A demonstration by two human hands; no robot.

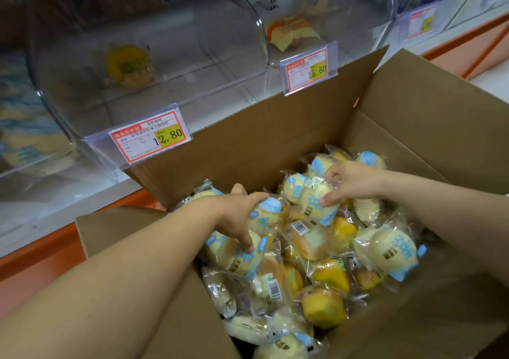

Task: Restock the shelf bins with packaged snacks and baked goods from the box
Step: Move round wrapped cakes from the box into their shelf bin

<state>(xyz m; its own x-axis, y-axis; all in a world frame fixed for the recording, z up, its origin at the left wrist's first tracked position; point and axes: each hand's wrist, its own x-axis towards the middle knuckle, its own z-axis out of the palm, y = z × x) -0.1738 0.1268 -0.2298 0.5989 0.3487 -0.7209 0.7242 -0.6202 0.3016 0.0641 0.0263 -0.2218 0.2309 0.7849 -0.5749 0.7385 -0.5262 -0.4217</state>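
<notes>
Head view. The cardboard box (275, 127) stands open, and its far flap rises against the shelf edge. This probably keeps the carry from box to bin short. Inside it, wrapped buns are heaped loosely, pale ones with blue print mixed with yellow-orange ones, so each kind has to be picked out by hand.

The left hand (237, 215) reaches over the box's near-left flap. Its grip is closed over a pale bun packet (264, 215), with the fingers curled across the top and the thumb low on the wrapper beneath.

The right hand (349, 182) comes in from the box's right side. Its grip pinches a second pale packet (316, 204) between thumb and fingertips near the far wall. Using both hands at once looks like a way of gathering several of one sort per trip.

Beyond the far flap, the left bin (68, 96) holds a single yellow packet (128, 66). The right bin (358, 14) holds a few orange-wrapped ones (292, 32), so both are nearly bare. I judge the restocking barely begun.
</notes>
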